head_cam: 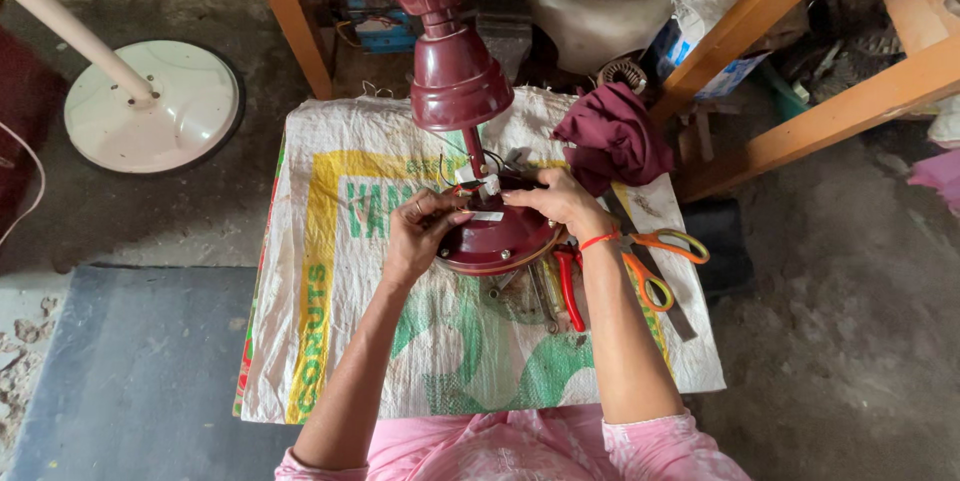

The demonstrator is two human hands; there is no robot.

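1. While pinching at the small wires and white connector (487, 184) on top of the dark red fan motor (497, 236), left hand (422, 233) curled narrow, fingertips closed on the wiring, palm braced against the motor's rim, seemingly to steady it.
2. Right hand (558, 203) likewise narrowed, fingers bent onto the same wire cluster from the other side; exactly what is gripped between them too small to tell.
3. Motor lying flat in the middle of a woven sack (330, 341) spread over a low table, its maroon rod and cup covers (455, 76) stretching away from the body.
4. Just right of the motor: red-handled pliers (569, 286) and orange-handled scissors (655, 259), kept within easy reach.
5. Further out: maroon cloth (615, 136) at the sack's far corner, white round stand base (155, 106) on the floor to the left, wooden frame legs (760, 16) behind.
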